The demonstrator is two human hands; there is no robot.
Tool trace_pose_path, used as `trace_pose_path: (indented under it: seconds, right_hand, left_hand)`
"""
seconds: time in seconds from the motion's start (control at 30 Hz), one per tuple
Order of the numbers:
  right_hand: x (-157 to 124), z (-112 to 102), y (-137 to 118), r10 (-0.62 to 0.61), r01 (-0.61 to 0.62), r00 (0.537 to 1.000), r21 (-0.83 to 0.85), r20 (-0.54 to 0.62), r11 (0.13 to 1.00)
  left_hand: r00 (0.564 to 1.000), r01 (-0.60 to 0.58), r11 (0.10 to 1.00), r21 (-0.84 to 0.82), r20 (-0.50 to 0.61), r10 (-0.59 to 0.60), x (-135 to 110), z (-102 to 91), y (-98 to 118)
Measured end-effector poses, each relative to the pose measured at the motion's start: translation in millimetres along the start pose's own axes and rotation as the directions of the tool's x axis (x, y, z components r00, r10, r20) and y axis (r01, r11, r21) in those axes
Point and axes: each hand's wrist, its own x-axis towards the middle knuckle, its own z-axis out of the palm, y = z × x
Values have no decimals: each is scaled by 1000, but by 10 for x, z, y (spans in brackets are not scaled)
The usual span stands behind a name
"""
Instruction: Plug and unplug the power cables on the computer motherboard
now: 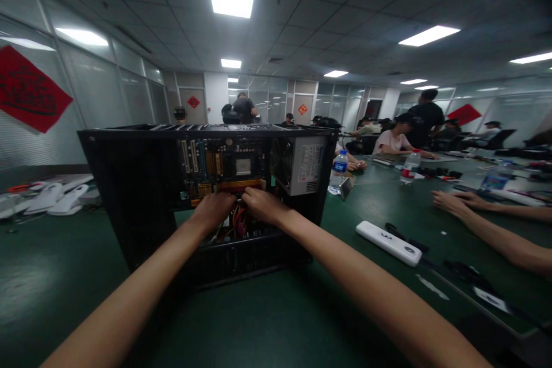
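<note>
So the black PC case (207,134) is standing on the green table (267,322) right in front of the person, open side facing them, with 2 bare hands reaching inside. Left hand (214,210) and right hand (264,204) are close together, knuckles up, fingers curled in at the lower part of the motherboard (226,164), just under the red and yellow slots (241,185). Honestly can't tell if either is pinching anything, since the fingertips are hidden. A bunch of coloured cables (240,223) hangs right below, between the wrists. Up and to the right in the case there's the power supply (306,167), the grey box with a label and a fan. On the table to the right: a white device (388,241) marked 3, 2 water bottles (340,164) further back, plus a co-worker's hands (452,204) near the right edge, well apart from the case.
</note>
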Motion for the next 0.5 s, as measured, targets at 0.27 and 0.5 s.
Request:
trace_pose_path:
  seconds: [0.27,0.5]
  right_hand:
    - [-31,8,-18,-4,4,1000,-20,-16,1000]
    - [-32,-8,-15,14,-14,1000,16,-20,1000]
  left_hand:
    - [1000,-5,999,37,-27,6,-15,13,-15]
    - [1000,5,1000,26,-20,-4,-17,13,-24]
